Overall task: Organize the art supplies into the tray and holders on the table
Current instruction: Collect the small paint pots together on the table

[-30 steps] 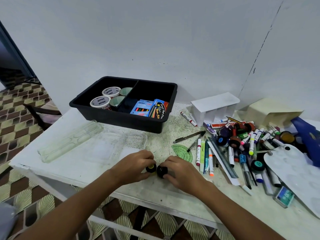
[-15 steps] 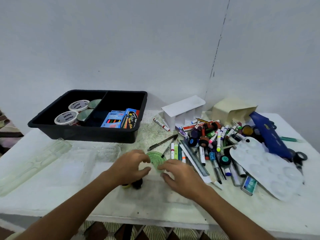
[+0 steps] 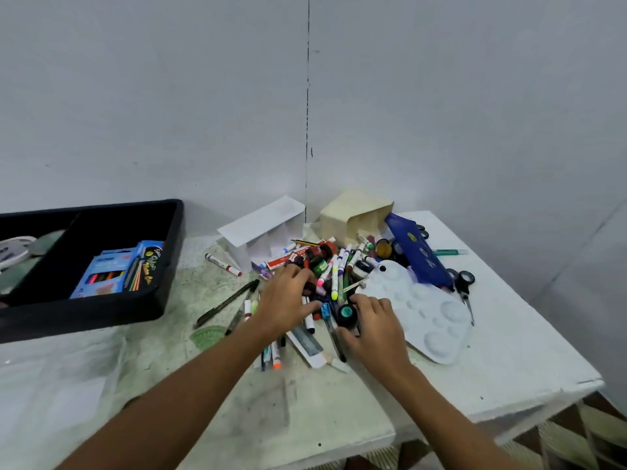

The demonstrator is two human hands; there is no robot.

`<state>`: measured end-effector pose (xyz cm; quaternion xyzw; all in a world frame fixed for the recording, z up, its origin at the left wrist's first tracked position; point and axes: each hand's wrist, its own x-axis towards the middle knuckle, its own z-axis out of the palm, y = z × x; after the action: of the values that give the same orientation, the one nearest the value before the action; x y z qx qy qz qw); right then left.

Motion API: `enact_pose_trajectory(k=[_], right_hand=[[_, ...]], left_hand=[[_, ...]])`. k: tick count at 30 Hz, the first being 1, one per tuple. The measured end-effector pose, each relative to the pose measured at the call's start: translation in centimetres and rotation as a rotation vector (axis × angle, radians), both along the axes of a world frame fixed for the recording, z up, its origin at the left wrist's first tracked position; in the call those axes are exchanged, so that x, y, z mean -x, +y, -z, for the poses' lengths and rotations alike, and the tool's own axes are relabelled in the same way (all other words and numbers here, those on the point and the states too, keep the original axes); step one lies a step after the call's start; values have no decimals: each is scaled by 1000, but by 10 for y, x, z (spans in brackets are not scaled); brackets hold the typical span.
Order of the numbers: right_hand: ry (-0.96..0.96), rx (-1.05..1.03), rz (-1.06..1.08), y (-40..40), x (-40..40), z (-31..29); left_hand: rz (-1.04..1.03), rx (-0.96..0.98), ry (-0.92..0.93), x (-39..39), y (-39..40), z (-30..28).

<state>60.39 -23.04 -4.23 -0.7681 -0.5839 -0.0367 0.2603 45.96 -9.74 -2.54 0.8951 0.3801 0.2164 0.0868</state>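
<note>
Both hands are in the pile of pens and markers [image 3: 334, 273] near the far right corner of the white table [image 3: 509, 361]. The right hand [image 3: 376, 325] curls its fingers and thumb around a small black paint jar with a teal lid [image 3: 346, 313], at the near side of the pile. The left hand [image 3: 288, 298] lies on the pile just to the left of that jar, fingers bent down over some small dark things; I cannot tell if it is holding one. A white paint palette [image 3: 427, 317] lies flat just to the right of the right hand. A blue pencil case [image 3: 419, 252] and black scissors [image 3: 463, 283] lie behind the palette, toward the right edge. At the far edge, by the wall, a white holder [image 3: 261, 228] and a cream holder [image 3: 353, 215] both lie tipped on their sides. The black tray [image 3: 101, 310] sits at the far left of the table, well apart from the pile, with a blue box of colours [image 3: 115, 271] inside. A green protractor [image 3: 207, 335] and a black pen [image 3: 227, 301] lie between the tray and the pile.
</note>
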Motion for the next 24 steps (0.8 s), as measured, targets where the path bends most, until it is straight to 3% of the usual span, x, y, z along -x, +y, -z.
enact_pose_trajectory(k=[6, 12, 15, 18, 24], right_hand=[[117, -23, 54, 1, 5, -3], [239, -131, -31, -7, 5, -1], [322, -179, -170, -7, 18, 3], [417, -162, -337, -3, 48, -7], [414, -54, -686, 12, 106, -15]], left_hand=[[-110, -19, -21, -12, 5, 12], [-11, -86, -182, 6, 6, 3], [141, -8, -294, 32, -3, -12], [234, 85, -291, 70, -11, -22], [103, 290, -206, 161, -38, -33]])
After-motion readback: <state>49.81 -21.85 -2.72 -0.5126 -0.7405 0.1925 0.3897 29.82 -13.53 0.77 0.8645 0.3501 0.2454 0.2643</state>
